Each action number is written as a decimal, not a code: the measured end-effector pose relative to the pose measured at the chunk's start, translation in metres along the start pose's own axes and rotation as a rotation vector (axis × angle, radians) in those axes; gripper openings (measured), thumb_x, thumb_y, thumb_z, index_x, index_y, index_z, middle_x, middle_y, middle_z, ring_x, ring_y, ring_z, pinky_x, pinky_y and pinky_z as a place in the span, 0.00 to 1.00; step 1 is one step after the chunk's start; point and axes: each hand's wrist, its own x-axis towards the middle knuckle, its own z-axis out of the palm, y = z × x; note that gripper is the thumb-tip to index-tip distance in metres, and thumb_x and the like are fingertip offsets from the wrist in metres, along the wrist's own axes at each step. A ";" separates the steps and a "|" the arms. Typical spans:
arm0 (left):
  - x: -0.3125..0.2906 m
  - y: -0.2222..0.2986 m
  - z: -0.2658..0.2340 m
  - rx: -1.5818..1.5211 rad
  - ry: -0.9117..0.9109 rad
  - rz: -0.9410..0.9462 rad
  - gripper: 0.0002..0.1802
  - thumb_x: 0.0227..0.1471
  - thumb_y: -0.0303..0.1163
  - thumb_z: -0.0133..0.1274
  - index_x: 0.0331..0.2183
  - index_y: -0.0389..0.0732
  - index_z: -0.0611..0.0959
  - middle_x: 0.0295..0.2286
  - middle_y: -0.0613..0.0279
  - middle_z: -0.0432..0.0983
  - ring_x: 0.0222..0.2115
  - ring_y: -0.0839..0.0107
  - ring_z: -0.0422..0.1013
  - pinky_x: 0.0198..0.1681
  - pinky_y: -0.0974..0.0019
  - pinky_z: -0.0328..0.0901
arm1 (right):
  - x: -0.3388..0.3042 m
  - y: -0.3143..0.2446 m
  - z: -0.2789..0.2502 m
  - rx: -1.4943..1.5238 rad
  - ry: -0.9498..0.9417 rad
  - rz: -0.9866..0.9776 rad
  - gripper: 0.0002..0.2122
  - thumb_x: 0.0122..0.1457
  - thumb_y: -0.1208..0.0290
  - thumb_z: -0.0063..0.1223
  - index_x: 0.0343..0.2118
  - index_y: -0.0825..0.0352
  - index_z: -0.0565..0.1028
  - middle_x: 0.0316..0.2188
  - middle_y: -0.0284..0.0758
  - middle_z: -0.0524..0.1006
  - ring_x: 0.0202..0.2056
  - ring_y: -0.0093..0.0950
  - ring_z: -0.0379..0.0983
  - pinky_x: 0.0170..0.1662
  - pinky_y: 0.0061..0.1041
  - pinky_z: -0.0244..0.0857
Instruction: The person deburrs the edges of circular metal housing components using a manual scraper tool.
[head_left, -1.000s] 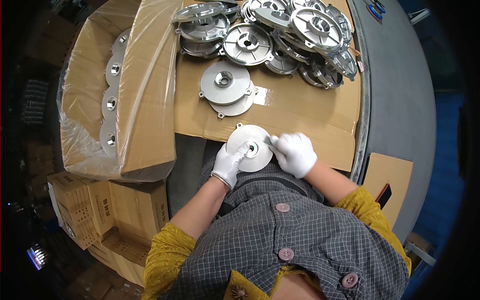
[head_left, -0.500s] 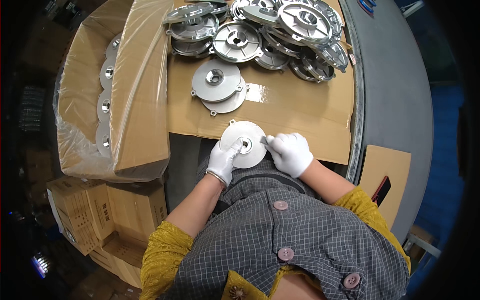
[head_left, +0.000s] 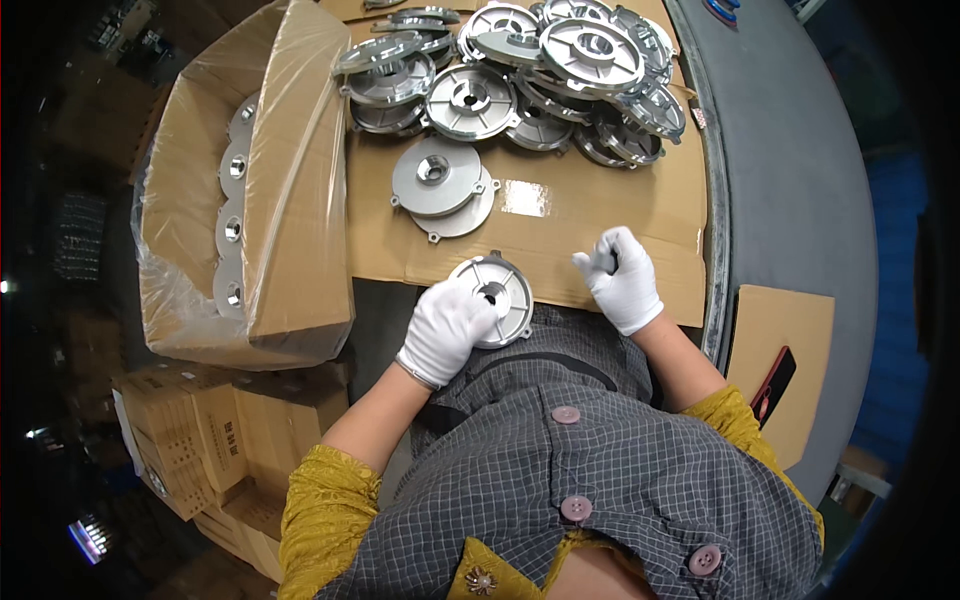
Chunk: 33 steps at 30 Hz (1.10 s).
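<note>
In my white-gloved left hand (head_left: 448, 322) is a round metal end cover (head_left: 512, 287), held by its left side over my lap. Its ribbed face, with a hole in the middle, is turned up toward me. My right hand (head_left: 624, 284), also gloved, is raised off to the right, apart from the cover. Its fingers are curled in, and whatever they hold is hidden. Beyond the held cover, two smooth-faced end covers (head_left: 455, 182) lie one partly over the other on a cardboard sheet (head_left: 600, 205).
Heaped at the back of the cardboard are several ribbed metal covers (head_left: 590, 55). On the left stands a plastic-lined carton (head_left: 300, 200) with a row of covers inside. Smaller cartons (head_left: 225, 440) sit below it. At right, a phone (head_left: 773, 385) rests on a cardboard piece (head_left: 800, 320).
The end cover has been turned from its smooth face to its ribbed face. My right hand has moved away from its rim, rightward and up; the small grey blade-like piece it held no longer shows.
</note>
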 end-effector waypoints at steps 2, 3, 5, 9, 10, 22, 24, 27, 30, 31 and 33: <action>-0.002 0.001 0.000 0.064 0.129 0.073 0.12 0.41 0.29 0.54 0.34 0.47 0.78 0.27 0.65 0.74 0.29 0.62 0.71 0.33 0.58 0.67 | -0.004 0.006 0.001 0.026 -0.041 0.065 0.09 0.54 0.77 0.59 0.28 0.66 0.66 0.16 0.29 0.64 0.19 0.20 0.58 0.26 0.20 0.60; 0.000 0.007 -0.004 0.051 0.168 0.072 0.15 0.39 0.28 0.56 0.35 0.48 0.78 0.28 0.67 0.74 0.28 0.63 0.70 0.35 0.59 0.67 | -0.008 0.005 0.002 0.052 -0.097 0.131 0.10 0.55 0.75 0.59 0.28 0.66 0.66 0.15 0.26 0.61 0.19 0.19 0.54 0.24 0.18 0.58; 0.003 0.017 -0.009 0.081 0.235 0.103 0.17 0.39 0.29 0.57 0.36 0.50 0.77 0.29 0.70 0.74 0.30 0.65 0.70 0.38 0.59 0.67 | -0.013 -0.006 -0.002 0.079 -0.206 0.298 0.07 0.61 0.69 0.54 0.33 0.67 0.70 0.20 0.26 0.68 0.19 0.17 0.59 0.25 0.16 0.59; 0.015 0.024 -0.018 0.163 0.273 0.199 0.21 0.39 0.30 0.60 0.39 0.55 0.76 0.33 0.75 0.73 0.35 0.70 0.68 0.47 0.60 0.63 | -0.014 -0.024 -0.001 0.801 -0.421 0.540 0.18 0.64 0.63 0.47 0.53 0.68 0.69 0.35 0.32 0.74 0.24 0.17 0.69 0.26 0.16 0.64; 0.019 0.026 -0.022 0.170 0.276 0.214 0.21 0.38 0.30 0.60 0.39 0.54 0.76 0.33 0.73 0.73 0.35 0.69 0.69 0.44 0.60 0.64 | -0.011 -0.036 -0.001 0.793 -0.475 0.537 0.19 0.64 0.63 0.47 0.53 0.69 0.69 0.34 0.32 0.74 0.25 0.17 0.69 0.27 0.16 0.64; 0.021 0.029 -0.041 0.340 0.270 0.002 0.23 0.33 0.27 0.60 0.39 0.43 0.78 0.37 0.56 0.73 0.44 0.49 0.70 0.49 0.50 0.61 | -0.005 -0.037 -0.005 0.833 -0.447 0.578 0.17 0.61 0.66 0.49 0.48 0.72 0.71 0.27 0.32 0.75 0.21 0.18 0.69 0.26 0.16 0.64; 0.028 0.033 -0.046 0.097 0.126 0.115 0.20 0.38 0.25 0.57 0.39 0.44 0.79 0.39 0.57 0.75 0.45 0.53 0.71 0.47 0.51 0.65 | -0.001 -0.039 -0.009 0.796 -0.468 0.580 0.16 0.61 0.65 0.49 0.46 0.72 0.72 0.26 0.31 0.75 0.20 0.18 0.68 0.26 0.16 0.64; 0.028 0.044 -0.043 -0.486 0.186 -0.187 0.21 0.50 0.27 0.56 0.48 0.39 0.77 0.42 0.56 0.77 0.44 0.55 0.73 0.50 0.60 0.67 | 0.007 -0.027 -0.024 0.863 -0.623 0.669 0.18 0.63 0.59 0.45 0.40 0.72 0.74 0.23 0.34 0.77 0.19 0.19 0.70 0.19 0.16 0.62; 0.027 0.044 -0.048 -1.276 0.273 -0.876 0.24 0.59 0.38 0.52 0.51 0.31 0.73 0.44 0.58 0.75 0.44 0.71 0.73 0.44 0.66 0.70 | 0.008 -0.025 -0.022 0.838 -0.434 0.618 0.18 0.64 0.59 0.44 0.42 0.72 0.74 0.24 0.36 0.78 0.20 0.20 0.72 0.16 0.18 0.61; 0.029 0.046 -0.049 -1.275 0.272 -0.874 0.24 0.59 0.38 0.52 0.51 0.31 0.73 0.44 0.58 0.75 0.44 0.71 0.73 0.44 0.66 0.70 | 0.006 -0.029 -0.020 0.843 -0.364 0.607 0.18 0.64 0.59 0.44 0.43 0.72 0.74 0.23 0.36 0.78 0.20 0.20 0.72 0.18 0.17 0.62; 0.032 0.053 -0.053 -1.522 0.257 -1.033 0.28 0.58 0.45 0.51 0.52 0.33 0.70 0.45 0.56 0.73 0.43 0.68 0.73 0.45 0.62 0.71 | 0.005 -0.035 -0.019 0.847 -0.295 0.597 0.18 0.64 0.59 0.44 0.44 0.72 0.74 0.23 0.35 0.77 0.20 0.20 0.72 0.19 0.17 0.63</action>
